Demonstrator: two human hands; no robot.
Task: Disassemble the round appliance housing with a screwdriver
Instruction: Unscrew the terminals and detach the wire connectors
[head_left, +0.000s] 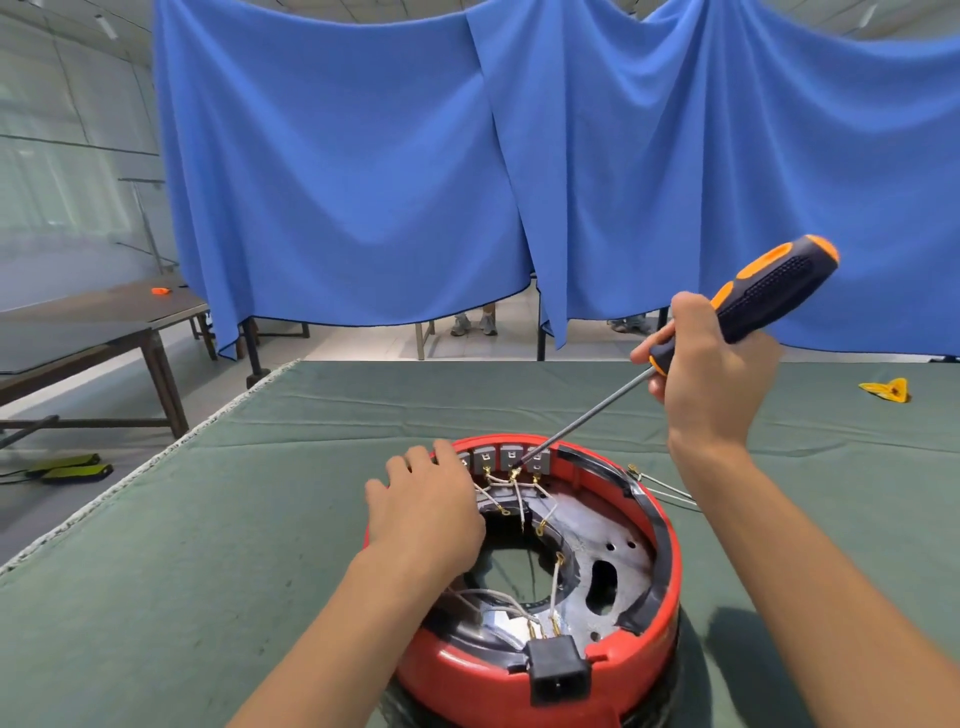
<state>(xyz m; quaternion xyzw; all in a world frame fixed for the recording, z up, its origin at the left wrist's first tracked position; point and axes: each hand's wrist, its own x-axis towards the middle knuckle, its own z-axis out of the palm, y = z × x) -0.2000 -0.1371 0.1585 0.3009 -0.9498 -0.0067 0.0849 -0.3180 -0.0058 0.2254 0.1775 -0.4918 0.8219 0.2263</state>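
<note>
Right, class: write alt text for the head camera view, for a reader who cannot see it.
A person's right hand grips an orange-and-black screwdriver, its tip at the grey switch blocks on the far rim of a round red appliance housing. The left hand rests on the housing's left edge, on a green cloth-covered table.

Bright, even daylight, apparently from the left. Soft shadow right of the red housing (545, 613) on the green table cover (260, 519). Wide-angle bowing at the edges; blue curtain (415, 182) top curves. Left background hazy, washed out. Slight softness overall; no hard glare.
</note>
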